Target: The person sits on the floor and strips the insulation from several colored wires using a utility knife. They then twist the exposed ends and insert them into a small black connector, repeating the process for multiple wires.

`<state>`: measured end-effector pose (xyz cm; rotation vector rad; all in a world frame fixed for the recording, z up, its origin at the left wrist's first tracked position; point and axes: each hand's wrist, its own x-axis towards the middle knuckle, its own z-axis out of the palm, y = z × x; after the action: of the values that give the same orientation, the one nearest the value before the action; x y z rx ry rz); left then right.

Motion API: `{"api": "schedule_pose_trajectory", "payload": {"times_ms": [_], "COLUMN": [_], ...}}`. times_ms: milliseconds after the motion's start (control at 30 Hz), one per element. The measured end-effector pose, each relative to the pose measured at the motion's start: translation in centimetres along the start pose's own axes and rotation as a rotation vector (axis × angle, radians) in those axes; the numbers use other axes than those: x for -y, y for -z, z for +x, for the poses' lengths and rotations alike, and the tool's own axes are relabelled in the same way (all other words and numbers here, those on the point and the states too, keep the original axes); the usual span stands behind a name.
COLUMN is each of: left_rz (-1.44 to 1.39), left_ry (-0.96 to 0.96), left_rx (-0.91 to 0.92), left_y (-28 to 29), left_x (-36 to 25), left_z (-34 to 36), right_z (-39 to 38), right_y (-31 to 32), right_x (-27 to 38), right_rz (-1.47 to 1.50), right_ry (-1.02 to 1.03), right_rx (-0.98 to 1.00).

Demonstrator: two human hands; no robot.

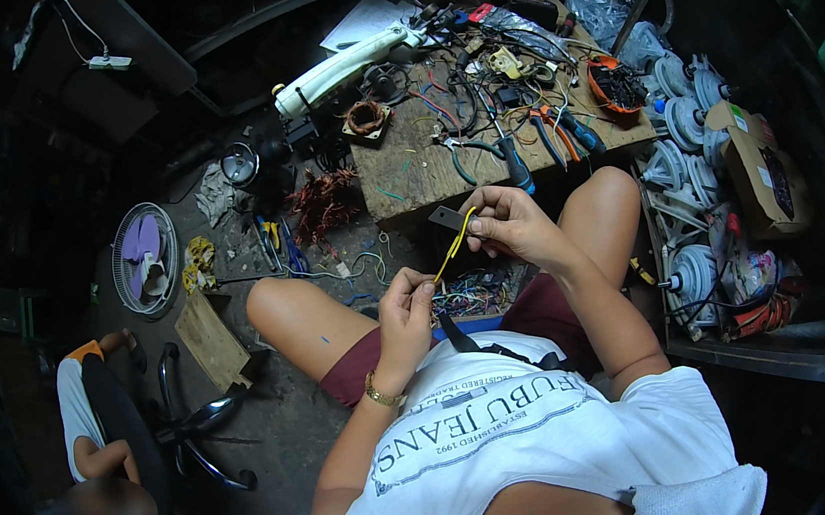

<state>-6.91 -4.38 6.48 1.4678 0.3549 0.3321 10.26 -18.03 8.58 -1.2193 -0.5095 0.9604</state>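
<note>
Above my lap, a short yellow wire (454,246) runs between my two hands. My left hand (406,308) is closed, its thumb and fingertips pinching the lower end of the wire. In my right hand (515,225), the fingers are closed on the wire's upper part and on a small dark flat rectangular piece (444,217) that sticks out to the left. The fingers hide how piece and wire meet. Below my hands, between my knees, lies a heap of coloured wire scraps (469,297).
The wooden bench (394,174) ahead holds pliers (469,146), a blue-handled screwdriver (515,161), a copper-wound motor coil (365,120) and an orange bowl (618,85). Fan motor parts (684,118) crowd the right side. At left stand a purple-bladed fan (143,256) and a person (92,412).
</note>
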Motion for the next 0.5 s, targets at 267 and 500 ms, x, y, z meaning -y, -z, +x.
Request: {"api": "schedule_pose_trajectory", "payload": {"times_ms": [267,500], "left_rz": [-0.021,0.118], "left_ry": [0.056,0.021], "left_rx": [0.0,-0.015], "left_y": [0.4,2.5], "left_x": [-0.6,0.6], "left_z": [-1.2,-2.2], "right_z": [-0.2,-1.1], "right_y": [-0.2,4.9], "right_x": [0.7,3.3], "right_rz": [0.022,-0.102], "right_ry": [-0.01,0.158], "right_rx": [-0.013,-0.244]}}
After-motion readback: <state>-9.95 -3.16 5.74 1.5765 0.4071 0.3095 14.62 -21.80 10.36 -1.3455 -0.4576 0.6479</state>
